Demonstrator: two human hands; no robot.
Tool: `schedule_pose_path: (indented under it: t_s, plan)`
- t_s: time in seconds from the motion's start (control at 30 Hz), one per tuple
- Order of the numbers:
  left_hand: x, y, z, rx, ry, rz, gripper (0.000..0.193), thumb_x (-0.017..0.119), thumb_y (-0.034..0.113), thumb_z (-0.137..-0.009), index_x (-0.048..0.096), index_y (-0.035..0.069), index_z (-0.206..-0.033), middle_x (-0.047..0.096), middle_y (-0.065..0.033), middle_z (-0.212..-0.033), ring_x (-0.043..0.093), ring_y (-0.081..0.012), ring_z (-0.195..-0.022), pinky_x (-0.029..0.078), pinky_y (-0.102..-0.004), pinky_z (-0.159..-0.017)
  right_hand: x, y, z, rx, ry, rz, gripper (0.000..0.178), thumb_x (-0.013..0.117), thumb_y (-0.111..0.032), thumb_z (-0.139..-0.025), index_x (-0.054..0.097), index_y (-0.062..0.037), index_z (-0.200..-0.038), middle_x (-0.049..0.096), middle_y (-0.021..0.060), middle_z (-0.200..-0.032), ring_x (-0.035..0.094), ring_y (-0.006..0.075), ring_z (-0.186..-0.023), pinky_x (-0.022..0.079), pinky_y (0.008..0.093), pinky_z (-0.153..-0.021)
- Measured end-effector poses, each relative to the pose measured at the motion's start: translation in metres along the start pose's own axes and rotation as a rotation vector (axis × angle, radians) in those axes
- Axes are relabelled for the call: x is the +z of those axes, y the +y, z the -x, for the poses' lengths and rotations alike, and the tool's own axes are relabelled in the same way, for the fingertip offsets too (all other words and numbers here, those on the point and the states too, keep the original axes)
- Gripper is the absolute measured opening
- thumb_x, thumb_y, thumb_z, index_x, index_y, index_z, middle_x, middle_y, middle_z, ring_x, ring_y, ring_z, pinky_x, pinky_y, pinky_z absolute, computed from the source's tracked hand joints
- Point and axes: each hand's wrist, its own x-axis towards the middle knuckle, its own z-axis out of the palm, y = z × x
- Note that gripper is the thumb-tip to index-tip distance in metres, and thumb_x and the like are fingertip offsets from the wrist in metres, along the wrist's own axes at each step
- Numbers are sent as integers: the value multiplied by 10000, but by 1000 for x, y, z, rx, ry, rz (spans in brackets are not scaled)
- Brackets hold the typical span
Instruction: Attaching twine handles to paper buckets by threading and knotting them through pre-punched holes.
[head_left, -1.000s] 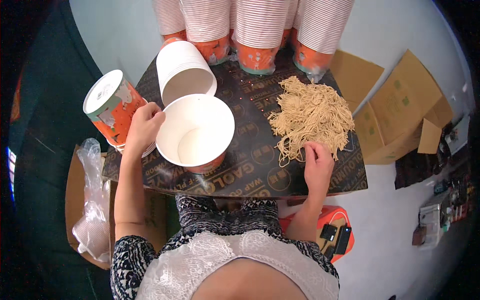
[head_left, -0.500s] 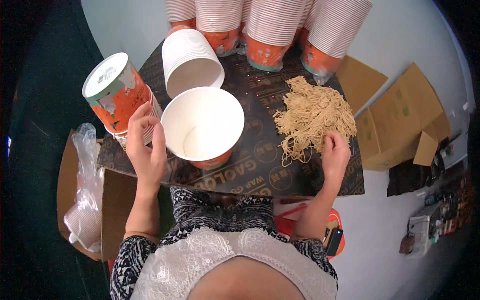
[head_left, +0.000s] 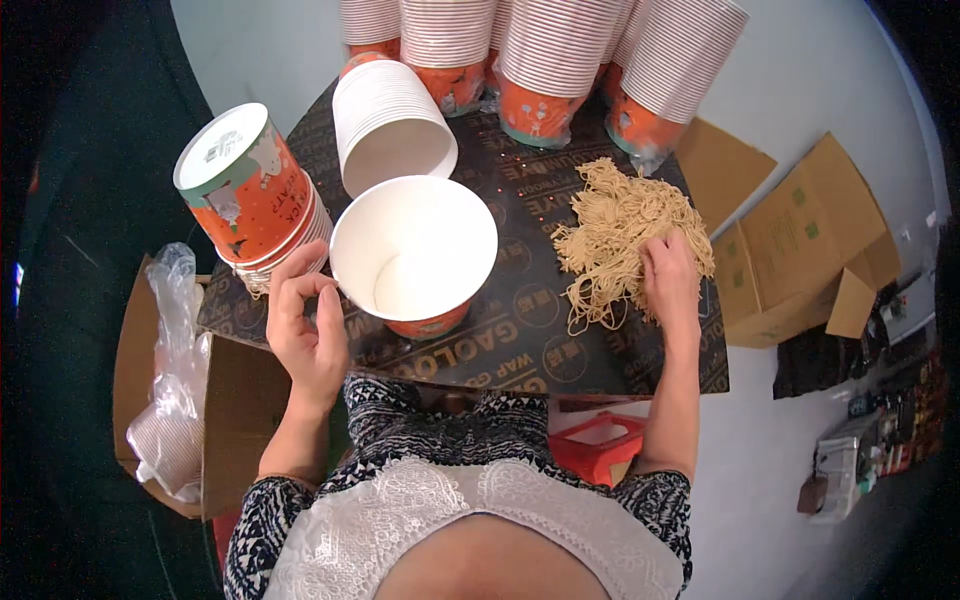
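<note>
Tan strings [head_left: 625,225] lie heaped at the frame's right; the right hand [head_left: 673,280] dips in, fingertips together, though whether they pinch a strand I cannot tell. At left, the left hand [head_left: 310,335], fingers parted, is just beside an open bucket [head_left: 440,235]. Lettering [head_left: 468,342] covers the dark table [head_left: 620,365]. Upper left, an upturned orange bucket [head_left: 250,210] bears letters and a barcode.

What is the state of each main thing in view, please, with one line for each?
Tub: upright, open, inside looks empty
Lying stack: on its side, mouth open
Left stack: nested, upside down
Back stacks: nested, standing, in clear plastic
Strings: loose, tangled heap
Right box: flaps open
Left box: open, holding bagged tubs
Left hand: half curled beside tub
Right hand: fingertips at strings; grip unclear
</note>
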Motion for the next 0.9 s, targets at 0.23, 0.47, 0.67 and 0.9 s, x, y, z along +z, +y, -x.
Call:
schedule_pose_path:
  t_s: [0.23,0.47,0.67,0.9]
  plan:
    - [-2,15,3,35,59,18,34,552,-57,-877,569,-35,-896,615,-187,-1045,590,-248,-970,464,-342,-870,-9,-65,-2,-224,132,-167,72,633,-96,-847,579,-56,-872,602,115,-927,552,316,-889,414,451,-752]
    - [8,46,15,-62,-281,256,84,611,-13,-879,629,-14,-797,616,-121,-699,624,-228,-591,471,-311,-542,-21,-179,18,-76,-159,-1030,125,654,43,-838,578,-31,-904,582,121,-773,591,287,-657,453,363,-588]
    - [14,55,16,-307,-516,307,268,643,145,-949,584,-24,-750,495,-139,-548,523,-202,-502,420,-329,-490,-27,-200,18,-135,-161,-1057,130,656,49,-830,577,-24,-903,588,126,-771,609,302,-669,466,371,-595]
    - [16,51,20,-431,-562,426,337,543,167,-1015,523,-29,-743,457,-109,-603,412,-143,-569,383,-316,-520,-21,-209,22,-150,-79,-1023,123,638,81,-820,604,-27,-867,558,71,-697,521,152,-531,388,281,-491]
